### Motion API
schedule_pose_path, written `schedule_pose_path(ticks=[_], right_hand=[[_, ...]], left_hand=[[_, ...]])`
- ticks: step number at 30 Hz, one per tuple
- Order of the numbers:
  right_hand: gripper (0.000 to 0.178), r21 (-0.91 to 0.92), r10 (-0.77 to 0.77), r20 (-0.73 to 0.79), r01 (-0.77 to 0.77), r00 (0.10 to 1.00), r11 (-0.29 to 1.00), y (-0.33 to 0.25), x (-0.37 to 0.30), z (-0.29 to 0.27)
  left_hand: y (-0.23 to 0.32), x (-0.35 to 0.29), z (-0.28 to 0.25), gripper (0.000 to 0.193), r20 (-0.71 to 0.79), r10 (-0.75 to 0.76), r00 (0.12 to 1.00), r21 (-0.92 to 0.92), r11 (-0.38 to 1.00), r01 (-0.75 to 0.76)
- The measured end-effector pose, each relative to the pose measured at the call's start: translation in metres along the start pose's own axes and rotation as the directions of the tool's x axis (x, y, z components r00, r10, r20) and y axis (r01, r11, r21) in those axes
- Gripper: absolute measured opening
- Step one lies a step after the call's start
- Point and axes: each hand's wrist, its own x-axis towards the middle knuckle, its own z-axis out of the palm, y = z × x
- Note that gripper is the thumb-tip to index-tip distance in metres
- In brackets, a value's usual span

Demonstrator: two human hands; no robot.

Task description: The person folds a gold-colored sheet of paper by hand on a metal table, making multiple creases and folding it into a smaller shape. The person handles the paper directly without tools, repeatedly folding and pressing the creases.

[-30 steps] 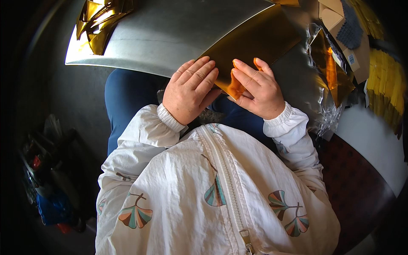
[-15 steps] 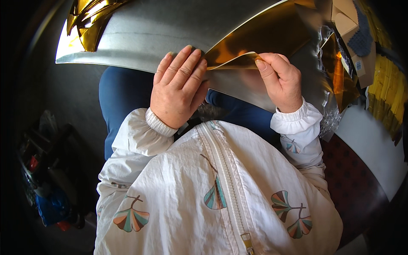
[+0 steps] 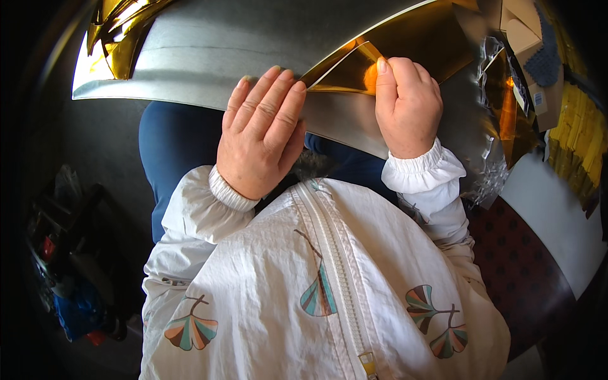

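A shiny gold foil sheet (image 3: pixel 421 38) with a pale edge lies on the grey tabletop (image 3: pixel 209 54). Part of its near side is turned up into a pointed flap (image 3: pixel 342 71). My right hand (image 3: pixel 410 107) is closed on that flap, thumb on top and the other fingers curled out of sight. My left hand (image 3: pixel 259 136) lies flat by the table's near edge, its fingers straight. Its index fingertip sits right at the narrow left end of the foil; whether it presses on the foil I cannot tell.
Folded gold foil pieces (image 3: pixel 120 41) lie at the far left of the table. On the right are clear crinkled plastic (image 3: pixel 491 158), a cardboard box (image 3: pixel 522 38), a blue-grey cloth (image 3: pixel 543 63) and yellow strips (image 3: pixel 575 136). A dark red patterned surface (image 3: pixel 519 272) stands at lower right.
My right hand has moved away from me and slightly left, rolling so its back shows. The flap it holds is folded farther over the sheet. My left hand has barely shifted.
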Motion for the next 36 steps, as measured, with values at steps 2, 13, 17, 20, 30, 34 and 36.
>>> schedule_pose_path(ticks=[2, 13, 17, 20, 30, 34, 36], right_hand=[[0.015, -0.059, -0.029, 0.017, 0.030, 0.999, 0.998, 0.000, 0.002, 0.000], [0.016, -0.090, 0.023, 0.092, -0.014, 0.995, 0.996, -0.002, 0.009, -0.002], [0.012, -0.075, 0.063, 0.054, -0.059, 0.997, 0.995, -0.002, 0.009, 0.002], [0.011, -0.111, 0.041, 0.053, -0.034, 0.998, 0.993, -0.001, 0.011, 0.003], [0.017, -0.226, 0.054, 0.135, -0.022, 0.989, 0.974, -0.005, 0.018, -0.002], [0.018, -0.273, 0.053, 0.160, -0.008, 0.986, 0.962, -0.005, 0.020, -0.001], [0.018, -0.301, 0.049, 0.167, 0.003, 0.985, 0.954, -0.005, 0.020, -0.001]], left_hand=[[0.005, -0.001, 0.002, 0.046, 0.010, 0.049, 0.999, 0.026, 0.998, -0.050], [0.015, -0.001, 0.008, 0.061, 0.122, -0.001, 0.993, 0.050, 0.999, -0.005], [0.016, 0.000, 0.007, 0.059, 0.105, 0.002, 0.994, 0.068, 0.998, -0.009], [0.015, 0.000, 0.005, 0.060, 0.094, -0.030, 0.995, 0.126, 0.992, 0.018], [0.006, -0.003, 0.001, 0.058, 0.073, -0.050, 0.996, 0.180, 0.983, 0.036], [0.016, -0.002, 0.005, 0.052, 0.069, 0.058, 0.996, 0.182, 0.981, -0.070], [0.024, 0.000, 0.009, 0.053, 0.111, 0.093, 0.989, 0.109, 0.989, -0.105]])
